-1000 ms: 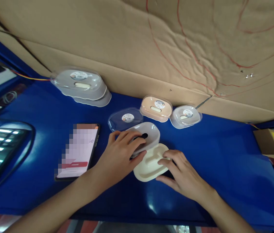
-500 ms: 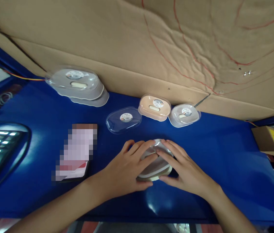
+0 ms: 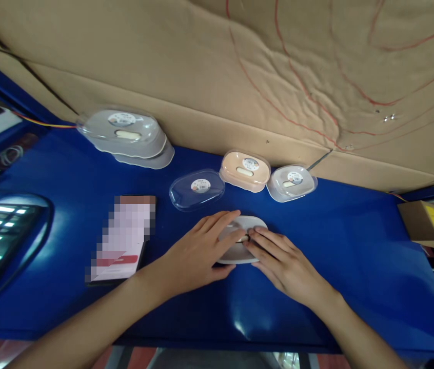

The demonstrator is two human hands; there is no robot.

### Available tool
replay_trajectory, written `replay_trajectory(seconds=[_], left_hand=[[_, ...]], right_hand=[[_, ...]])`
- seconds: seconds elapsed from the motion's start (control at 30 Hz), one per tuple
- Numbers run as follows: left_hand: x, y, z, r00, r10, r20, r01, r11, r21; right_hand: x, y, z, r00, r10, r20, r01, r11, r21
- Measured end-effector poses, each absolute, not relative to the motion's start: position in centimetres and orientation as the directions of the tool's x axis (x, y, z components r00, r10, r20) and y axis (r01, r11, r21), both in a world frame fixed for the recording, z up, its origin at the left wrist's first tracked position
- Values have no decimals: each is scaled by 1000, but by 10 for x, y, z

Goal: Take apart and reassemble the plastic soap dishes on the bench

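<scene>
On the blue table, a light grey oval plastic box [image 3: 245, 255] lies flat between my hands, a pale slot-like piece in the middle of its top. My left hand [image 3: 207, 246] grips its left side, thumb near the front rim and one finger across the top by the pale piece. From the right, my right hand [image 3: 282, 256] has its fingertips pressed together at the middle of the top, its lower fingers against the front right edge. My fingers hide much of the box. Behind it lies a clear plastic oval cover [image 3: 186, 192] with a round label.
A peach oval box [image 3: 232, 171] and a grey one [image 3: 296, 189] stand by the cardboard wall [image 3: 201, 123]. Stacked grey boxes [image 3: 145, 148] are at back left. A phone [image 3: 124, 241] lies left of my hands; a cardboard box [image 3: 419, 220] is far right.
The box was tilted with a shiny hollow face showing; now it lies flat and the pale piece shows. My right fingers have closed together onto its middle.
</scene>
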State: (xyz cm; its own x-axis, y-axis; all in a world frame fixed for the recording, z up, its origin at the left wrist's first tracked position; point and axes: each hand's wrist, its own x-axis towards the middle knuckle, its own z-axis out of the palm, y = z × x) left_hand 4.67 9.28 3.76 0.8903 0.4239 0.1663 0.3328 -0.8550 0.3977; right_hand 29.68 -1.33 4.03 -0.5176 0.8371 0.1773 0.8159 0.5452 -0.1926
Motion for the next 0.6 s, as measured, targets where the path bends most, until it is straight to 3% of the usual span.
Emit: replay_trajectory(seconds=[0.13, 0.23, 0.3, 0.4, 0.5, 0.6], left_hand=[[42, 107, 44, 848, 476, 235, 366, -845, 389], [37, 121, 41, 658, 693, 296, 632, -721, 284], [34, 129, 36, 516, 814, 266, 794, -571, 207], [30, 135, 30, 415, 895, 163, 889, -437, 137], [28, 137, 34, 374, 918, 134, 906, -392, 158], [27, 137, 44, 374, 905, 201, 860, -420, 291]], right_hand=[[295, -14, 38, -497, 855, 150, 828, 519, -211], [295, -16, 35, -487, 855, 179, 840, 515, -172], [295, -18, 34, -471, 854, 222, 849, 506, -148], [295, -20, 35, -417, 858, 299, 862, 478, -168], [296, -20, 37, -412, 858, 307, 849, 484, -213], [297, -19, 38, -423, 858, 293, 827, 497, -263]])
